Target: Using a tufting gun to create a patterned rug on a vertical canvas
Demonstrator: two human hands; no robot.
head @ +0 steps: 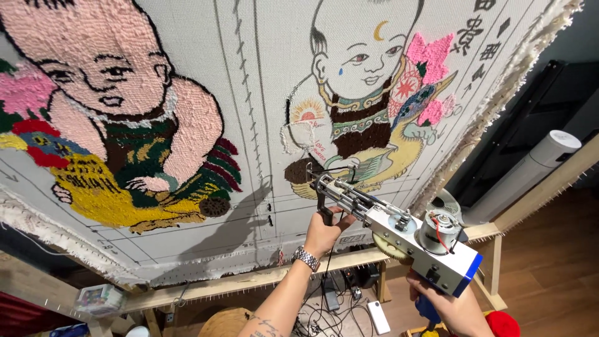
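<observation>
Stretched white tufting cloth point(262, 93) w/ half-filled figures ahead: white-blue electric tufting gun point(399, 240) runs lower-right to upper-left, needle tip at cloth, left hand point(326, 232) clenched on front handle, nearer cloth; right hand point(450, 306) grasping rear grip.

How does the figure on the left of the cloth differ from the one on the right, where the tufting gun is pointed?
The left figure is almost fully tufted, its face and arms filled with pink yarn; the right figure has a bare, outlined face and only patches of yarn. The left figure looks larger in the head view. The tufting gun, held by the left hand and right hand, points at the right figure. Both are child figures on one cloth.
</observation>
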